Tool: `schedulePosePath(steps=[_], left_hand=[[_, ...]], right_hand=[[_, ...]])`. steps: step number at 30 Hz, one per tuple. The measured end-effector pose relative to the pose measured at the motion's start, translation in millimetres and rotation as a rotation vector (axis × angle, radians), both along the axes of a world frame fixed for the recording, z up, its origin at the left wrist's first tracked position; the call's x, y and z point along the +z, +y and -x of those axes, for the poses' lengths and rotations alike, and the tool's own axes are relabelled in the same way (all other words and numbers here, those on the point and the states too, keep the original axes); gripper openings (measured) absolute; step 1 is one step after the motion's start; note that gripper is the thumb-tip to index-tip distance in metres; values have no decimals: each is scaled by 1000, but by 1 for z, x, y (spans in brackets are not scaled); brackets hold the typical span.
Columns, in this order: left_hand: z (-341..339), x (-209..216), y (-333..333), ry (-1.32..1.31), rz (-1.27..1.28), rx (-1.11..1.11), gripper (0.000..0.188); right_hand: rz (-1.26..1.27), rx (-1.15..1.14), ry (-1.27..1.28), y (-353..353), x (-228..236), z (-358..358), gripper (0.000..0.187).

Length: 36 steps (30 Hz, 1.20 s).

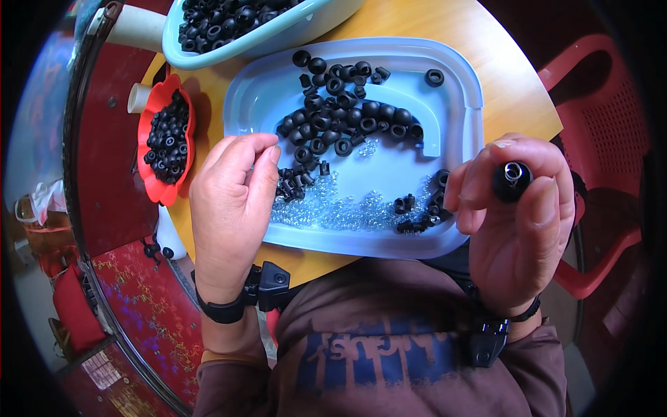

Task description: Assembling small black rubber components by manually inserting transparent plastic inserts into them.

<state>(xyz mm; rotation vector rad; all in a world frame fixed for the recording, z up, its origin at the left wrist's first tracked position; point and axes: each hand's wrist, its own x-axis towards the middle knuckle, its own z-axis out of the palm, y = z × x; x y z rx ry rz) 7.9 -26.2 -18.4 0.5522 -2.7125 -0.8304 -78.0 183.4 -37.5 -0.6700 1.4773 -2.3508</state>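
In my raised right hand (517, 236), thumb and fingers grip a round black cord-lock shell (501, 189), its opening facing up with a shiny wire coil showing inside. My left hand (233, 191) hovers over the left side of a pale blue plastic tray (354, 243), thumb and forefinger pinched together; whatever lies between them is hidden. Hollow black shells (342, 146) are heaped in the tray's far half. Small clear-silvery coils, seemingly springs (340, 212), spread over its near half. Small black plugs (293, 182) lie beside my left fingertips, others near the right rim.
A light blue basin (278, 43) full of black parts stands at the far left of the wooden table (511, 76). Left of the tray is a red scalloped bowl (144, 132) of small black pieces. A red plastic chair (603, 132) stands at the right.
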Motion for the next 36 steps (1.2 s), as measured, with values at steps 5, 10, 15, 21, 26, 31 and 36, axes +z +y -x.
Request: schedulePosePath(steps=[5,10,15,21,26,31,36], left_hand=[[-9,-8,1,-77,-10,-65,11],[-7,-12,9,-90,-4,-82,9],[-3,-18,12,-70,176,-188,12],[5,-18,16,-138,371,-154,16],[3,-12,20,-105,155,-114,16],[-7,-4,27,32,-371,-31,18],[-3,1,36,269,-595,-156,20]], right_hand=[[-26,9,-68,-5,-1,-4,38],[-28,32,-74,-9,-4,-6,36],[-47,46,-137,-10,-2,-4,35],[-60,14,-173,-9,1,-5,35],[5,6,-197,-15,-2,-8,35],[21,46,-236,-17,-2,-12,34],[-43,157,-246,-19,0,-14,30]])
